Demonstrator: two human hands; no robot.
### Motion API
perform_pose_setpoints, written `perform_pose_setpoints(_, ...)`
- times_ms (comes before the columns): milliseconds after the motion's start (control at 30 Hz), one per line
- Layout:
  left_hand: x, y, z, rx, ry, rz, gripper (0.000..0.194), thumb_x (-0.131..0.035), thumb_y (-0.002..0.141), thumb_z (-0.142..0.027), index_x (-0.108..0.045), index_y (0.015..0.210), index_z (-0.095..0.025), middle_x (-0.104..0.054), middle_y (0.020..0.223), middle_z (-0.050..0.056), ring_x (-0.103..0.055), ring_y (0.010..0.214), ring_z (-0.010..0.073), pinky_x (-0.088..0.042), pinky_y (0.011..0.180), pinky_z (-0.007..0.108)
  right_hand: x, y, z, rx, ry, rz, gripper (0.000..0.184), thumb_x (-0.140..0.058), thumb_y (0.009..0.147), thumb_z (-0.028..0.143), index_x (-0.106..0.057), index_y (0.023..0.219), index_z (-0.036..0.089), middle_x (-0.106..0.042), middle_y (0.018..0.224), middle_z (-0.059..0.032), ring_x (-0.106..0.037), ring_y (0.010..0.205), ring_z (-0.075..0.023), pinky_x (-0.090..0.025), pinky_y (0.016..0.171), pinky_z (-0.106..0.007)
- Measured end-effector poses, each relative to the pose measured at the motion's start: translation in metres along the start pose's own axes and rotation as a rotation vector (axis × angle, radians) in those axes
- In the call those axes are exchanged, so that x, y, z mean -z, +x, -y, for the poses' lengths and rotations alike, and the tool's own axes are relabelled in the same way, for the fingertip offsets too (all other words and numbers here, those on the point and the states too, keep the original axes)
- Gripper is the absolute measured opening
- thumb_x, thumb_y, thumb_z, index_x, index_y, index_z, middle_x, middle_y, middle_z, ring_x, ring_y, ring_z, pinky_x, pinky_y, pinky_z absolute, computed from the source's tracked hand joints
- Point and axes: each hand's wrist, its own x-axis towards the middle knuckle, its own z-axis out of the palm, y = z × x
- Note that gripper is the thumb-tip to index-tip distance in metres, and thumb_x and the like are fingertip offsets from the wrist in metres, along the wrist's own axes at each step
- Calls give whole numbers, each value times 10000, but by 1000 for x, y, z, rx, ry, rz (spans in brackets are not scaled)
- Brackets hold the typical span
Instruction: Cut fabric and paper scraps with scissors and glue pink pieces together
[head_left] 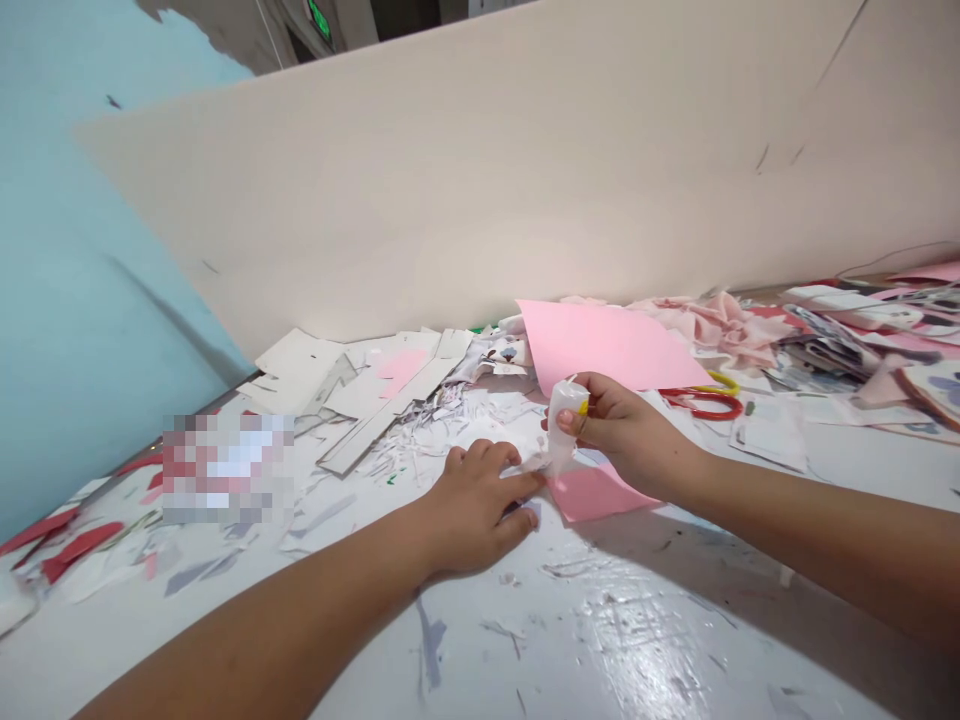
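Note:
My right hand (pixel 619 425) grips a white glue bottle (pixel 562 425) with a patch of yellow on its side. The bottle is held upright, its lower end over the left part of a small pink paper piece (pixel 600 493) lying on the table. Whether the bottle touches the paper I cannot tell. My left hand (pixel 484 510) rests on the table just left of that piece, fingers spread, the index fingertip at the paper's left edge. Behind my right hand, a larger pink sheet (pixel 607 345) leans over scraps, with red-handled (pixel 705 403) and yellow-handled scissors (pixel 721 383) beside it.
Shredded white paper (pixel 420 430) and grey card offcuts (pixel 300 370) are heaped at the back left. Pink fabric (pixel 727 325) and mixed scraps (pixel 847 345) pile up at the back right. A cream partition (pixel 480 190) closes off the table's far side; red scraps (pixel 79 550) lie left.

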Motion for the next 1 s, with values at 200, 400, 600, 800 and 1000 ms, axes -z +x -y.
perform_pose_setpoints(200, -1, -1, 0, 2, -2, -2, 381, -308, 855, -416, -409, 1220, -374, -407, 1139, 55, -338, 1031, 254, -300, 834, 449, -1, -3, 1, -5, -6, -23, 259, -661, 683, 374, -494, 818, 229, -541, 727, 32, -543, 720, -159, -442, 665, -335)
perform_pose_setpoints(400, -2, -1, 1, -6, -8, -10, 377, -313, 853, -415, -410, 1215, -371, -402, 1142, 55, -333, 1037, 257, -292, 840, 460, -2, -1, -2, -14, -10, -34, 263, -657, 689, 371, -485, 830, 232, -531, 737, 35, -543, 716, -154, -441, 675, -336)
perform_pose_setpoints(600, -2, -1, 1, -9, -6, -10, 380, -310, 852, -418, -408, 1215, -362, -411, 1131, 56, -342, 1031, 259, -298, 829, 454, -4, -2, -4, -15, 1, -23, 269, -657, 689, 370, -475, 819, 221, -540, 732, 21, -547, 727, -164, -446, 673, -336)
perform_pose_setpoints(800, -3, -1, 2, -13, -1, -19, 377, -313, 852, -417, -416, 1210, -362, -413, 1138, 54, -340, 1038, 261, -294, 832, 454, -5, -2, -5, -6, -1, -36, 274, -655, 683, 372, -472, 818, 220, -546, 722, 21, -539, 702, -158, -445, 667, -340)
perform_pose_setpoints(1000, -2, -1, 2, -10, 1, -16, 372, -309, 851, -418, -425, 1199, -354, -412, 1139, 58, -338, 1039, 263, -296, 828, 455, -6, -2, -5, -1, 25, -39, 261, -655, 689, 355, -470, 810, 218, -560, 717, 24, -538, 697, -152, -434, 650, -322)
